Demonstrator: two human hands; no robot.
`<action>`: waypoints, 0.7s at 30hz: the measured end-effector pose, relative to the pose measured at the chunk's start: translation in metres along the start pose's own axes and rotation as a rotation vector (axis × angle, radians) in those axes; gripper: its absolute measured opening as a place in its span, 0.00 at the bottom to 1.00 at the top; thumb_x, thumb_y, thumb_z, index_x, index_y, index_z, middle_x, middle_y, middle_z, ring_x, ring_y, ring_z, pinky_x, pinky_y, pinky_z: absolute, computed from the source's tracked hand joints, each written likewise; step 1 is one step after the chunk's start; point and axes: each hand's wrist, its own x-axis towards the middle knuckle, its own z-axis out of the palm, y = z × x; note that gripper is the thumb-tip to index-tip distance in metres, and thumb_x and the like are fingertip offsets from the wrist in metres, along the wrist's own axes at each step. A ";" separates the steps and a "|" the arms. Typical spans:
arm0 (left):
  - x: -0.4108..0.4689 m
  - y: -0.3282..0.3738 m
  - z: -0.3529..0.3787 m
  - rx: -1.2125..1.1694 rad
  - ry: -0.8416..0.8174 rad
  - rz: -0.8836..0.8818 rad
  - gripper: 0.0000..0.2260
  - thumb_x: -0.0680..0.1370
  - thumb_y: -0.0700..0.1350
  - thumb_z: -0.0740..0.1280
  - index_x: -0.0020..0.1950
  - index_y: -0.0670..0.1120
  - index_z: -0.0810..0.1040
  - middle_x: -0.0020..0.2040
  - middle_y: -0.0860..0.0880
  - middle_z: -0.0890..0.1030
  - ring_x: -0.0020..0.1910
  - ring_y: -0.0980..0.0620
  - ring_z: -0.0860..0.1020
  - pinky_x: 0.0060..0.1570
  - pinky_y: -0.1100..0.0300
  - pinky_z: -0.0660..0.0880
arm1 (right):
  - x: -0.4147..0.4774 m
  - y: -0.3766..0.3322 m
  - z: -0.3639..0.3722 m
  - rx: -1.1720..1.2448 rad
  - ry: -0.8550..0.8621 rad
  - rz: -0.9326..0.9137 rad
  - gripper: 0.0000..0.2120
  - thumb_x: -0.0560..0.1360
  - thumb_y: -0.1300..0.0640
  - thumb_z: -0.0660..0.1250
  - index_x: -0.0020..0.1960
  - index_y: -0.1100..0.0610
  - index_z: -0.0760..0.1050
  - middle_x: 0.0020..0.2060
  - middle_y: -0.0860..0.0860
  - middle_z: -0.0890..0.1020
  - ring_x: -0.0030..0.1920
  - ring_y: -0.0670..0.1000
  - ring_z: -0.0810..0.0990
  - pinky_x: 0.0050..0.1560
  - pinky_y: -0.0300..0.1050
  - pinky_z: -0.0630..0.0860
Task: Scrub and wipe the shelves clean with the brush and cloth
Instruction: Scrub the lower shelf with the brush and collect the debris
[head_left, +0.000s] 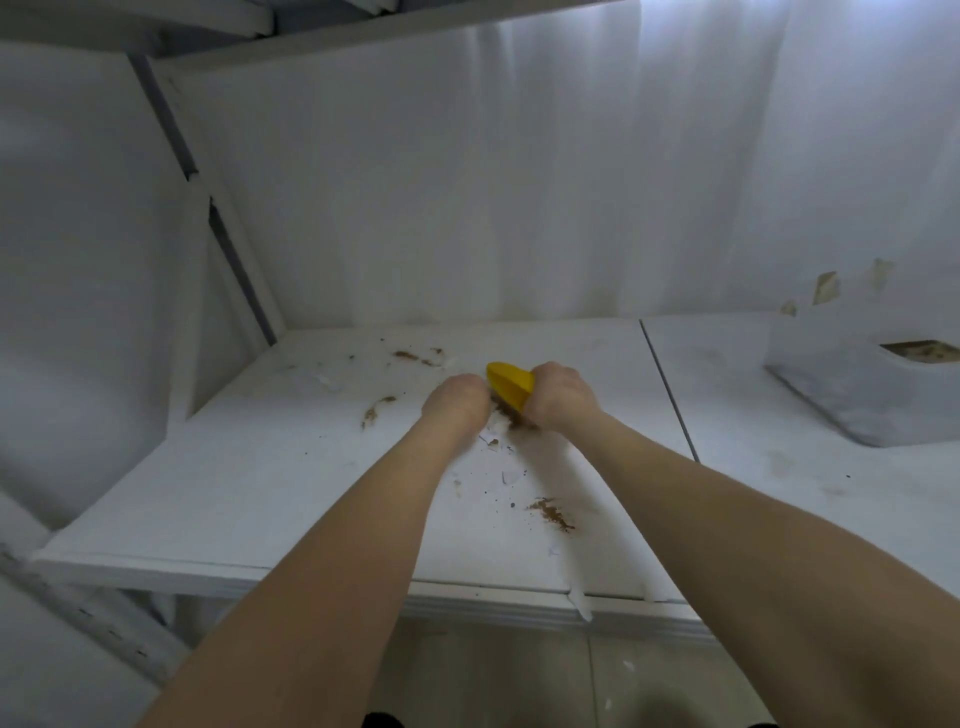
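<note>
The right hand (561, 397) is gripping the yellow brush (511, 387), which is sitting bristles-down near the middle of the white shelf (260, 493) among brown crumbs (550, 512). The left hand (457, 402) is lying just beside the brush; whether its fingers are spread or curled cannot be told.

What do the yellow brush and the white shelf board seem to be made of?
The brush looks like moulded plastic: even bright yellow, smooth, rounded. The shelf board looks like painted wood or coated board, matte white. White flakes lie on it and its front edge is chipped, but the core does not show.
</note>
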 end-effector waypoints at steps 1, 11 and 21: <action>-0.001 0.000 -0.003 -0.091 -0.033 -0.020 0.13 0.81 0.36 0.56 0.61 0.36 0.75 0.58 0.39 0.77 0.57 0.41 0.77 0.53 0.53 0.75 | 0.001 -0.001 -0.001 0.049 0.009 0.010 0.12 0.75 0.59 0.64 0.58 0.59 0.74 0.55 0.58 0.78 0.55 0.59 0.78 0.48 0.47 0.73; -0.013 -0.020 -0.032 -1.086 0.001 -0.280 0.13 0.79 0.51 0.62 0.56 0.43 0.77 0.52 0.45 0.80 0.48 0.47 0.79 0.38 0.59 0.77 | -0.013 -0.078 0.024 0.239 -0.021 -0.212 0.20 0.74 0.55 0.68 0.64 0.61 0.69 0.61 0.59 0.67 0.54 0.62 0.77 0.56 0.50 0.75; -0.053 -0.166 -0.093 -1.003 0.345 -0.522 0.21 0.79 0.36 0.52 0.73 0.42 0.59 0.62 0.42 0.77 0.51 0.46 0.82 0.23 0.64 0.75 | -0.054 -0.181 0.075 0.205 -0.160 -0.453 0.19 0.74 0.58 0.64 0.65 0.56 0.70 0.63 0.55 0.75 0.64 0.57 0.74 0.61 0.47 0.72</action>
